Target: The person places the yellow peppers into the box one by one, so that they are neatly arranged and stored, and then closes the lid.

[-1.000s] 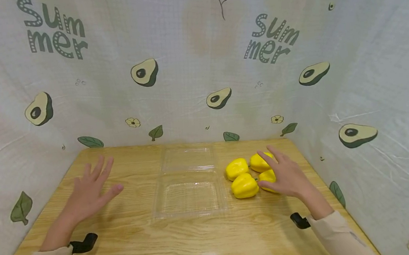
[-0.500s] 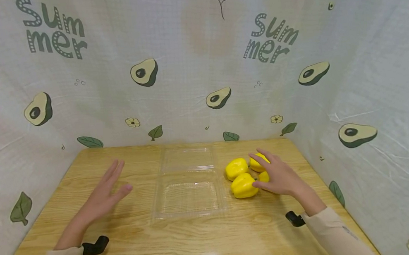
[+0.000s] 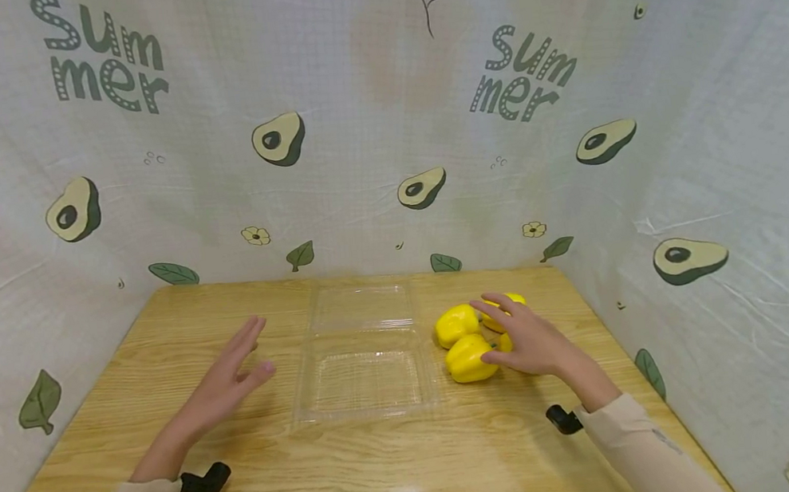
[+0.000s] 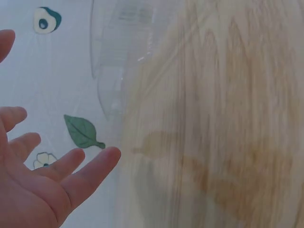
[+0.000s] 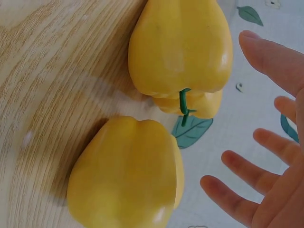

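Observation:
Several yellow bell peppers (image 3: 470,358) lie in a cluster right of the middle. My right hand (image 3: 531,345) hovers over the right side of the cluster, partly hiding the peppers there. In the right wrist view its spread fingers stand apart from a stemmed pepper (image 5: 180,47) and another pepper (image 5: 121,175). Left of the cluster lies a clear plastic clamshell container (image 3: 369,414), its lid (image 3: 361,307) folded back toward the wall. My left hand (image 3: 222,388) is in the air left of the container, holding nothing, fingers extended and thumb toward it.
All this rests on a wooden table (image 3: 361,482). White cloth (image 3: 340,67) printed with avocados and leaves hangs behind and along both sides. A black wrist camera (image 3: 206,481) sticks out from the left sleeve and another camera (image 3: 563,419) from the right.
My left hand has moved right, toward the container, and turned so its fingers line up. The right hand has shifted slightly left over the peppers. Container and peppers stay in place.

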`<state>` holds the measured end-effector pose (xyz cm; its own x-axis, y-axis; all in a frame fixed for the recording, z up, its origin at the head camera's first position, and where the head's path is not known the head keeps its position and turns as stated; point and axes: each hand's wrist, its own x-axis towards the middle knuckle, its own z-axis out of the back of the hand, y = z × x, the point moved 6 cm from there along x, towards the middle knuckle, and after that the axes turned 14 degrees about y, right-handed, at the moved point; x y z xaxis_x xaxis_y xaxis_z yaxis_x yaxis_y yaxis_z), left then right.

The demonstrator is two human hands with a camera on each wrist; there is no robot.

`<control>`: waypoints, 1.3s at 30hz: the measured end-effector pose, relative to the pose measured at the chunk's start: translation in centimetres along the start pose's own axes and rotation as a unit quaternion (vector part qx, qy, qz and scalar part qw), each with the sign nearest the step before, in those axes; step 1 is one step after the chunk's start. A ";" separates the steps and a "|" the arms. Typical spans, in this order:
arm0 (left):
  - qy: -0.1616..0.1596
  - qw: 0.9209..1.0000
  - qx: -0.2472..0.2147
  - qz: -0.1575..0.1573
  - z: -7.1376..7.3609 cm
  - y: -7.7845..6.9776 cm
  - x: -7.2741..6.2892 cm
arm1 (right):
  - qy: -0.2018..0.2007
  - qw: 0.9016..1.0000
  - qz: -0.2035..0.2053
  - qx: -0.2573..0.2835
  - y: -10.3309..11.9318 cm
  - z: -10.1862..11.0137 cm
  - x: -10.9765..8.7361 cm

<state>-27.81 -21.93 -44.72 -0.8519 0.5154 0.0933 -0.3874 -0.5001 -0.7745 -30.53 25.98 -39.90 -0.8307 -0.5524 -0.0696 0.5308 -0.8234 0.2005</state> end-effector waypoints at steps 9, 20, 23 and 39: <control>0.013 0.999 -0.034 -0.011 -1.5 0.0 0.5 | 0.009 1.000 0.018 0.017 0.2 -0.3 0.3; 0.023 0.998 -0.048 -0.027 -2.9 -0.1 0.9 | 0.017 0.999 0.046 0.015 1.1 -0.6 0.6; 0.025 0.998 -0.055 -0.034 -3.3 0.0 1.0 | 0.021 0.999 0.047 0.017 1.2 -0.7 0.7; 0.055 0.995 -0.065 -0.044 -4.6 -0.1 1.1 | 0.032 0.998 0.056 0.012 1.5 -1.6 0.9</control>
<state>-27.09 -18.07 -47.45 -0.7697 0.6304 0.1011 -0.4042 -0.3586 -0.8414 -30.20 24.08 -41.27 -0.7532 -0.6490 -0.1075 0.6152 -0.7528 0.2341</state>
